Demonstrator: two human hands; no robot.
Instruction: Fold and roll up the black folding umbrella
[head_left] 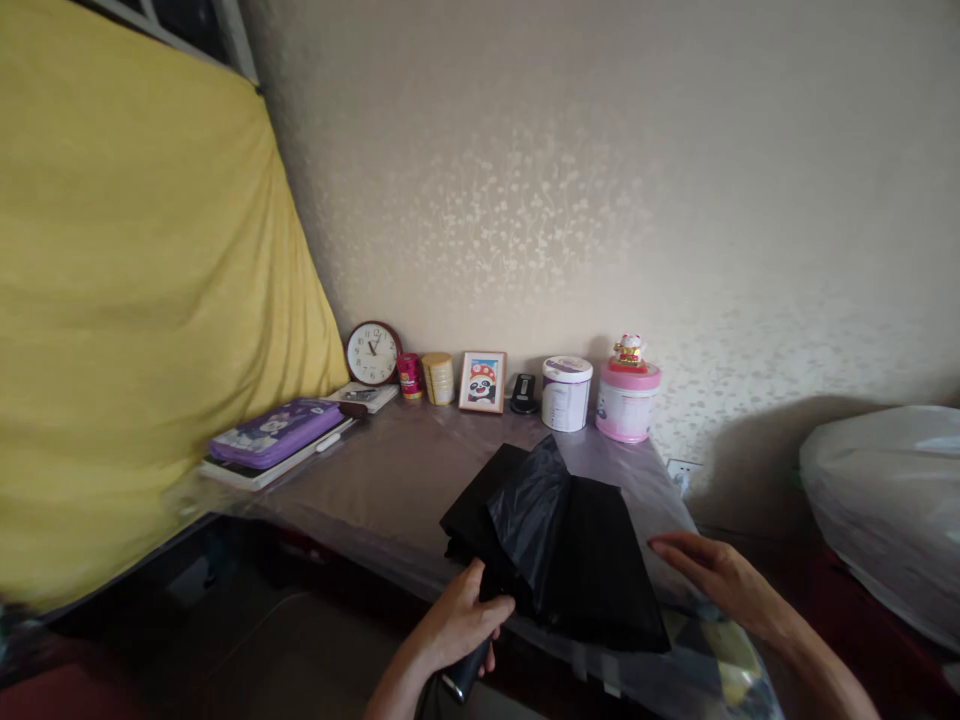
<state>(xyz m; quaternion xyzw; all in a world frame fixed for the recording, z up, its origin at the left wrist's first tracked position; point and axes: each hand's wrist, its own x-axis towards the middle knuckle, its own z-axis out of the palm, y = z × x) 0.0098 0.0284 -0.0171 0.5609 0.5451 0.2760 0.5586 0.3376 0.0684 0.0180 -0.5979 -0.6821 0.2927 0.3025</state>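
A black folding umbrella (600, 570) lies partly over the front of the table, its canopy loose and spread in folds. My left hand (461, 620) is wrapped round its dark handle (466, 675) near the table's front edge. To the right of the canopy, my right hand (709, 570) hangs in the air with its fingers stretched toward the fabric. A gap shows between those fingertips and the cloth, and nothing is in that hand.
Along the wall stand a round clock (373, 352), a pink can (409, 376), a panda picture frame (482, 382) and two tubs, one with a lucky cat figurine (628, 352) on top. A purple case (274, 433) lies left. A white plastic bag (892, 500) bulges at right.
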